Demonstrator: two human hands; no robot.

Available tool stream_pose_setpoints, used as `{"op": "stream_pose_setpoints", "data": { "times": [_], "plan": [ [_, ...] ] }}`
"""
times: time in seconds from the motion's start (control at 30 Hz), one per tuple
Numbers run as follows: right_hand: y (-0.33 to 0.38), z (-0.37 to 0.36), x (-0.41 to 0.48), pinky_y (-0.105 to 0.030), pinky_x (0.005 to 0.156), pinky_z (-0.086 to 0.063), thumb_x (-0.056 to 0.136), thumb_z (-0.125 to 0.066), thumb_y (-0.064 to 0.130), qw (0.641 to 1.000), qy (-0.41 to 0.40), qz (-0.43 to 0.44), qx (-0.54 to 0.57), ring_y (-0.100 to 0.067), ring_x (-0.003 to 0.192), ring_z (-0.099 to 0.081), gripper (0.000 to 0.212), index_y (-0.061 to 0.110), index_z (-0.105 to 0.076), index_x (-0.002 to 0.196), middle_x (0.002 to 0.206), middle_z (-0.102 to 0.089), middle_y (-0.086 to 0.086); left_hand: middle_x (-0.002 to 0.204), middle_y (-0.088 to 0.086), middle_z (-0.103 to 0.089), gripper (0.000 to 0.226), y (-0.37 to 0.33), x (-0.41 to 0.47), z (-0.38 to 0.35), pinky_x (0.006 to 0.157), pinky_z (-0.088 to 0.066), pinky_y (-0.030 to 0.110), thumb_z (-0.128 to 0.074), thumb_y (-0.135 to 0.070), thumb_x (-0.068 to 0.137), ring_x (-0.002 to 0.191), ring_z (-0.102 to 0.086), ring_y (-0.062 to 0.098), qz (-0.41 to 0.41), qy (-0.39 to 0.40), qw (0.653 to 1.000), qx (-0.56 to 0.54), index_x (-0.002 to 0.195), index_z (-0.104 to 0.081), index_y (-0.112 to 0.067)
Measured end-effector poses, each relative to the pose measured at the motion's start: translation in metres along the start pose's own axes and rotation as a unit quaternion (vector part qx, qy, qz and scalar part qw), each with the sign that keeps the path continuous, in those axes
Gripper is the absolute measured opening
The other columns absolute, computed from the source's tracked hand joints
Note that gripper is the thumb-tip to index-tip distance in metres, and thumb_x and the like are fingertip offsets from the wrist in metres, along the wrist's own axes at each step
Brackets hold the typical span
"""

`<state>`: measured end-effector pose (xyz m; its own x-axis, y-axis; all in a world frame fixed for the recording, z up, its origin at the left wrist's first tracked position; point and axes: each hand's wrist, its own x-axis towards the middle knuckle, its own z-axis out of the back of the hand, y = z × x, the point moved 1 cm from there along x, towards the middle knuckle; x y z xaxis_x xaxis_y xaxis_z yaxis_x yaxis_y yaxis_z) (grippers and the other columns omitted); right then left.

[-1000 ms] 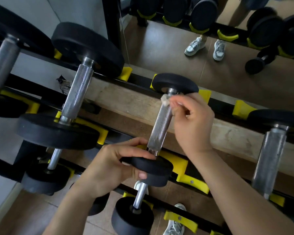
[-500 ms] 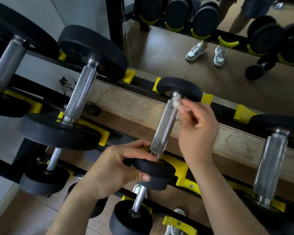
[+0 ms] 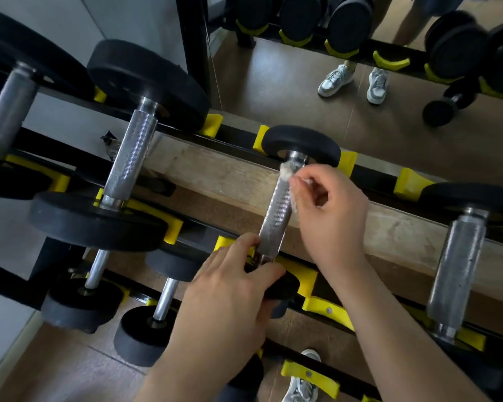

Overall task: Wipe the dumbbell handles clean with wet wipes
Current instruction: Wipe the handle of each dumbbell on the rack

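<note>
A small dumbbell lies on the top tier of a black rack with yellow cradles. Its knurled steel handle (image 3: 276, 216) runs from a far black head (image 3: 301, 143) to a near head (image 3: 282, 285). My left hand (image 3: 230, 297) grips the near head, fingers curled over its top by the handle's lower end. My right hand (image 3: 331, 210) pinches a small, crumpled white wet wipe (image 3: 285, 171) against the handle's upper end, just below the far head.
A larger dumbbell (image 3: 128, 158) lies to the left and another (image 3: 459, 271) to the right on the same tier. Smaller dumbbells (image 3: 145, 332) sit on the tier below. A mirror behind the rack reflects more dumbbells and a person's sneakers (image 3: 352, 82).
My left hand has shifted on the near head, its fingers now over the top near the handle's base. My right hand keeps the wipe at the handle's upper end. The camera has moved slightly.
</note>
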<state>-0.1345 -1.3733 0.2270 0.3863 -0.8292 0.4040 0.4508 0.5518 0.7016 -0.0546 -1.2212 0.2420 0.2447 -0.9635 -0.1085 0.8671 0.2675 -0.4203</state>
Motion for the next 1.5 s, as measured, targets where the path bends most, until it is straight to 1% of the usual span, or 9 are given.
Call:
{"op": "stream_pose_setpoints", "data": {
  "times": [0.17,0.33,0.47,0.6,0.77,1.0,1.13,1.37,1.5],
  "plan": [
    [0.007,0.012,-0.034,-0.015,0.058,-0.038,0.089,-0.064,0.008,0.986,0.159,0.047,0.002,-0.004,0.064,-0.050,0.011,0.014,-0.066,0.080,0.071,-0.057,0.008,0.128,0.001,-0.056,0.041,-0.005,-0.006,-0.004,0.090,-0.053,0.042,-0.080,-0.042,0.068,0.118,-0.055,0.026,0.003,-0.038,0.999,-0.009,0.105,-0.065,-0.035],
    [-0.002,0.008,0.007,-0.016,0.054,-0.038,0.089,-0.064,0.008,0.997,0.056,0.029,-0.046,-0.010,0.062,-0.053,0.008,0.009,-0.067,0.082,0.072,-0.062,0.000,0.130,-0.004,-0.053,0.042,-0.008,-0.009,-0.013,0.094,-0.039,0.027,-0.053,-0.061,0.078,0.123,-0.051,0.021,0.078,-0.118,0.988,-0.059,0.104,-0.068,-0.033],
    [0.005,0.012,-0.025,-0.021,0.050,-0.037,0.090,-0.063,0.009,0.981,0.161,0.092,-0.046,-0.007,0.056,-0.047,0.012,0.011,-0.064,0.078,0.066,-0.056,0.004,0.127,-0.001,-0.054,0.041,-0.011,-0.013,-0.018,0.094,-0.049,0.036,-0.054,-0.060,0.078,0.122,-0.051,0.022,0.092,-0.135,0.984,-0.068,0.104,-0.065,-0.029],
    [-0.003,0.007,0.022,-0.017,0.049,-0.028,0.089,-0.061,0.005,0.994,0.029,0.069,-0.085,-0.008,0.057,-0.043,0.012,0.008,-0.063,0.078,0.067,-0.055,0.001,0.127,0.003,-0.056,0.028,-0.018,-0.012,-0.017,0.096,-0.048,0.041,-0.050,-0.051,0.085,0.127,-0.048,0.030,0.057,-0.124,0.990,-0.019,0.099,-0.065,-0.032],
    [0.004,0.007,-0.007,-0.019,0.045,-0.035,0.090,-0.061,0.007,0.984,0.115,0.101,-0.088,-0.010,0.054,-0.044,0.015,0.010,-0.061,0.076,0.064,-0.054,0.001,0.125,0.002,-0.058,0.028,-0.020,-0.010,-0.013,0.090,-0.054,0.044,-0.045,-0.050,0.085,0.124,-0.052,0.033,0.030,-0.086,0.995,0.036,0.094,-0.067,-0.036],
    [0.003,0.003,-0.005,-0.027,0.048,-0.039,0.091,-0.057,0.008,0.983,0.120,0.106,-0.088,-0.014,0.055,-0.045,0.019,0.011,-0.056,0.072,0.064,-0.050,0.003,0.126,0.001,-0.058,0.023,-0.020,-0.010,-0.008,0.087,-0.054,0.041,-0.056,-0.051,0.079,0.123,-0.053,0.030,0.024,-0.070,0.997,0.031,0.096,-0.065,-0.038],
    [0.000,0.007,0.015,-0.013,0.052,-0.035,0.091,-0.059,0.006,0.992,0.073,0.052,-0.090,-0.009,0.060,-0.045,0.012,0.012,-0.060,0.080,0.073,-0.053,0.005,0.118,0.004,-0.065,0.039,-0.026,-0.006,-0.007,0.091,-0.049,0.054,-0.084,-0.047,0.056,0.114,-0.061,0.032,0.054,-0.020,0.994,0.095,0.090,-0.069,-0.035],
    [0.008,0.021,-0.030,-0.016,0.055,-0.035,0.091,-0.058,0.020,0.960,0.270,0.080,0.008,-0.004,0.061,-0.046,0.016,0.022,-0.058,0.075,0.065,-0.049,0.013,0.101,-0.001,-0.070,0.045,-0.029,-0.001,-0.001,0.080,-0.053,0.039,-0.090,-0.044,0.046,0.096,-0.067,0.025,0.044,-0.016,0.995,0.086,0.085,-0.073,-0.032],
    [-0.003,0.014,0.001,-0.028,0.055,-0.041,0.088,-0.063,0.013,0.983,0.158,0.078,-0.045,-0.010,0.061,-0.050,0.008,0.015,-0.066,0.082,0.070,-0.059,0.005,0.111,0.000,-0.069,0.038,-0.021,-0.006,-0.002,0.081,-0.055,0.037,-0.090,-0.039,0.057,0.105,-0.065,0.023,0.022,-0.041,0.997,0.067,0.090,-0.072,-0.031]
  ]
}}
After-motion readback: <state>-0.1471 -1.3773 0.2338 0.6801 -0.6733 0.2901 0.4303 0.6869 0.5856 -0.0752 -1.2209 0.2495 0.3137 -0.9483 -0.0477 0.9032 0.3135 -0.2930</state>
